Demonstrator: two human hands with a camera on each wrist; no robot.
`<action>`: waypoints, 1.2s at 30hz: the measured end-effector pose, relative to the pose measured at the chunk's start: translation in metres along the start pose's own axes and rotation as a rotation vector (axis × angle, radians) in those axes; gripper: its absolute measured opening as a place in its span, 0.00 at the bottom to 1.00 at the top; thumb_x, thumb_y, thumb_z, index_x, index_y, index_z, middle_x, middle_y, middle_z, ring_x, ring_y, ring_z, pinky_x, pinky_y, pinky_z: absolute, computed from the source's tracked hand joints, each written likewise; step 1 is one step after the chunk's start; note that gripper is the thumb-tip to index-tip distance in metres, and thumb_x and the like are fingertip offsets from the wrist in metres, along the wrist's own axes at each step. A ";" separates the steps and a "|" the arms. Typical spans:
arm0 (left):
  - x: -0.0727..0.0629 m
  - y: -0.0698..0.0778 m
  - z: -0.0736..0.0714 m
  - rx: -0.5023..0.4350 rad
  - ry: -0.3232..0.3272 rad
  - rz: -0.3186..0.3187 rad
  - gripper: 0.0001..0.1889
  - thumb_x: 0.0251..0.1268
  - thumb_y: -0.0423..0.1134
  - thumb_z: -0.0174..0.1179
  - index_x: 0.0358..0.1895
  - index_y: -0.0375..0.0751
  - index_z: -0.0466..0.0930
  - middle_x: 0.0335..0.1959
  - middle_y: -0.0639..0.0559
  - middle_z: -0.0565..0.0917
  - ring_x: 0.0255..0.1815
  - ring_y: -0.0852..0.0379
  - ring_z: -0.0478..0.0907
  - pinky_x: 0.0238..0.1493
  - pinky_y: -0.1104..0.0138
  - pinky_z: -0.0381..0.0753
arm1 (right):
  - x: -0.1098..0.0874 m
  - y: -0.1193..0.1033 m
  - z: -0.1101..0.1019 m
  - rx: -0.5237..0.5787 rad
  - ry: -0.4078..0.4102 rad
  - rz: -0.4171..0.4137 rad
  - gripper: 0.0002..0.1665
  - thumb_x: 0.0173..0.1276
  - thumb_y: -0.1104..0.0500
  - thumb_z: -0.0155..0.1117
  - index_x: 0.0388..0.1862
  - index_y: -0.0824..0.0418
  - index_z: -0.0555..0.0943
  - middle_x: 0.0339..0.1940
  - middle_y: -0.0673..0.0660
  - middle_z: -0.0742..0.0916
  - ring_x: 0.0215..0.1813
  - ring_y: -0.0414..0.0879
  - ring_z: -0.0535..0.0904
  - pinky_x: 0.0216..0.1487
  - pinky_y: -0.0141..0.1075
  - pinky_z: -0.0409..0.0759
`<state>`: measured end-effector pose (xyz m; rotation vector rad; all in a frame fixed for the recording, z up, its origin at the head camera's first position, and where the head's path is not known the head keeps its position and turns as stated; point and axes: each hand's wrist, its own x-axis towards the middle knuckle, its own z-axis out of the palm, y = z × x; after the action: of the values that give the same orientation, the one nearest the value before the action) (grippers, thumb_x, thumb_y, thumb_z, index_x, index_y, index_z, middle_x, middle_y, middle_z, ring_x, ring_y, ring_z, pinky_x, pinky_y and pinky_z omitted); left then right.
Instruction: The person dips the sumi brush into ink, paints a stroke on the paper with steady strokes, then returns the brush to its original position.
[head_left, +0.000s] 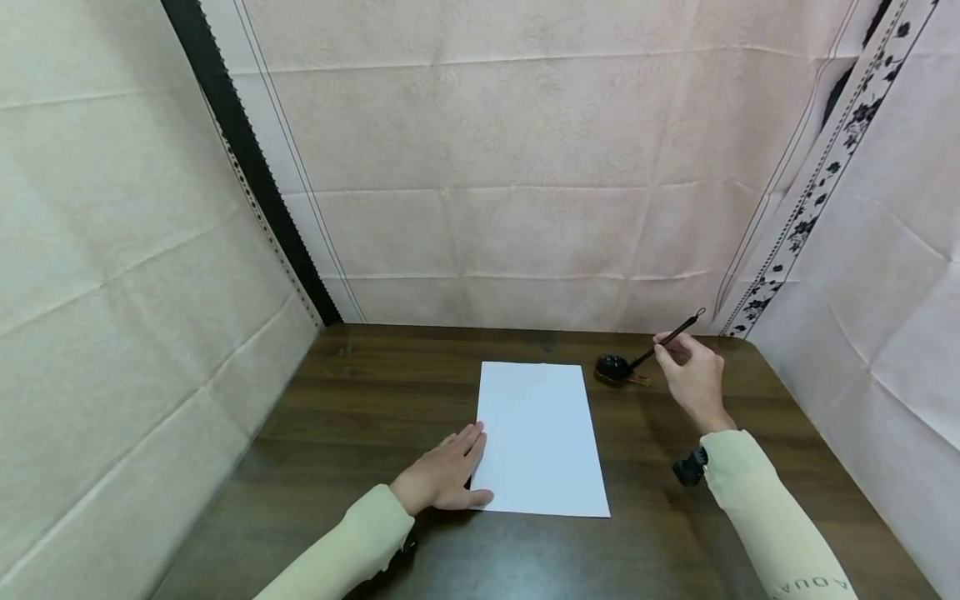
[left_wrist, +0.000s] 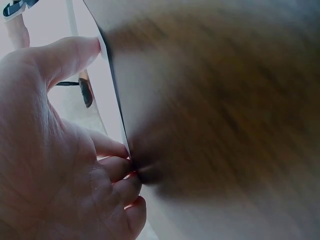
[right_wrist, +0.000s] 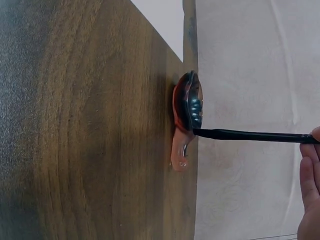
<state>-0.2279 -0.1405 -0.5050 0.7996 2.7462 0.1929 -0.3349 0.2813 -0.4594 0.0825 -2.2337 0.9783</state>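
Note:
A white sheet of paper (head_left: 540, 437) lies on the brown wooden table (head_left: 375, 400). My left hand (head_left: 446, 471) rests with straight fingers on its left edge, thumb near the lower left corner. At the far right, my right hand (head_left: 696, 382) pinches a black ink brush (head_left: 643, 359) by the upper handle, between thumb and fingertips. The brush slants down to a small dark ink dish (head_left: 612, 367), its tip right at the rim. In the right wrist view, the dish (right_wrist: 190, 102) looks glossy and black, with a reddish-brown base and a curled tail.
Pale cloth walls (head_left: 487, 208) enclose the table at the back and both sides. Black straps with cameras (head_left: 690, 467) are worn at the wrists. The dish stands to the right of the paper's far corner, near the table's back edge.

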 end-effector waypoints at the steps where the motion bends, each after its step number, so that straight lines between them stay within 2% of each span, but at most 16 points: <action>1: 0.000 0.000 0.000 0.001 0.000 0.001 0.51 0.73 0.67 0.57 0.85 0.35 0.52 0.89 0.42 0.51 0.90 0.46 0.49 0.88 0.52 0.55 | 0.000 0.000 0.000 -0.001 0.000 0.000 0.06 0.74 0.60 0.70 0.46 0.56 0.91 0.42 0.58 0.95 0.39 0.14 0.75 0.45 0.16 0.70; 11: 0.001 0.000 -0.002 0.001 -0.001 0.004 0.51 0.73 0.66 0.58 0.85 0.34 0.52 0.89 0.41 0.51 0.90 0.45 0.50 0.88 0.51 0.55 | 0.003 -0.005 0.003 0.039 -0.006 -0.011 0.07 0.75 0.59 0.69 0.48 0.57 0.90 0.43 0.59 0.94 0.39 0.11 0.74 0.42 0.12 0.70; 23: 0.001 0.000 -0.001 0.002 -0.006 -0.002 0.51 0.73 0.66 0.58 0.85 0.35 0.52 0.89 0.42 0.51 0.90 0.45 0.49 0.88 0.51 0.55 | -0.002 0.001 0.004 0.020 -0.012 -0.002 0.06 0.74 0.61 0.70 0.47 0.57 0.90 0.42 0.59 0.95 0.39 0.08 0.72 0.49 0.15 0.69; 36: 0.001 -0.001 -0.001 -0.005 -0.009 -0.001 0.51 0.73 0.67 0.57 0.85 0.35 0.51 0.89 0.42 0.50 0.90 0.46 0.49 0.88 0.52 0.55 | -0.002 0.002 0.004 0.005 -0.027 -0.031 0.07 0.74 0.61 0.70 0.48 0.59 0.90 0.41 0.59 0.95 0.38 0.11 0.73 0.46 0.16 0.69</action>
<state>-0.2298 -0.1405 -0.5051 0.7955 2.7368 0.1952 -0.3362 0.2793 -0.4642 0.1331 -2.2483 0.9711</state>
